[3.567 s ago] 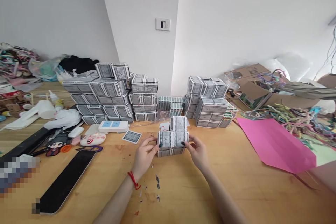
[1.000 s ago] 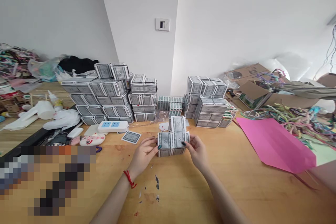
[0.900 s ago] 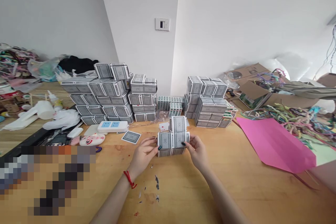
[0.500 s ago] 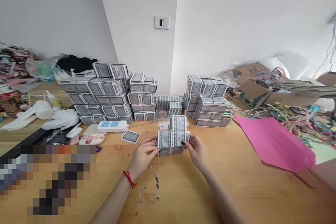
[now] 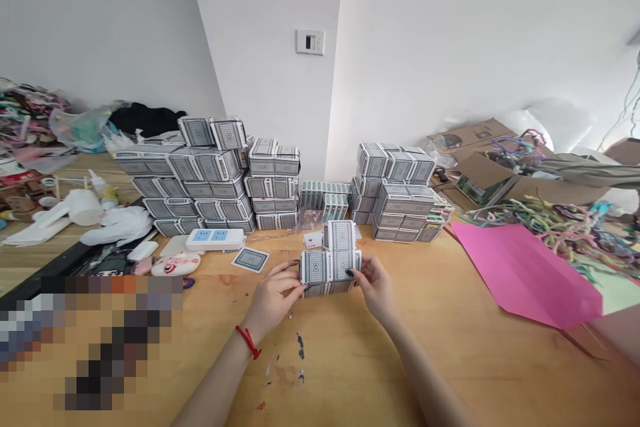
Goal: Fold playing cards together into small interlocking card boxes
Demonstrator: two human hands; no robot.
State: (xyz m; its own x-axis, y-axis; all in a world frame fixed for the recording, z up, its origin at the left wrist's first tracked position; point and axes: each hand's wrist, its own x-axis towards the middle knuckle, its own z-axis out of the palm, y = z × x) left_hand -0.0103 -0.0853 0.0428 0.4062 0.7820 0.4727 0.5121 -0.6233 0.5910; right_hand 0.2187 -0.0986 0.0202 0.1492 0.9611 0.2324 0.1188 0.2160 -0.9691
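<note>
Both hands grip a block made of playing cards (image 5: 316,268) with grey patterned backs, standing on the wooden table. My left hand (image 5: 277,291) has fingers and thumb closed on its left side. On the right side, my right hand (image 5: 376,285) holds it, thumb on the front face, fingers behind. One card stands higher at the top of the block. Behind the block, a face-up card with red diamonds (image 5: 313,239) shows partly. A single card (image 5: 251,259) lies face down to the left.
Stacked card blocks (image 5: 210,180) stand at back left, with more stacked card blocks (image 5: 400,203) at back right. Small card boxes (image 5: 325,192) sit between them. A white power strip (image 5: 216,239) lies left. Pink paper (image 5: 530,273), yarn (image 5: 545,230) and a cardboard box (image 5: 485,173) are right.
The view has shifted very slightly. Both hands keep the same hold on the card block, which stays in place.
</note>
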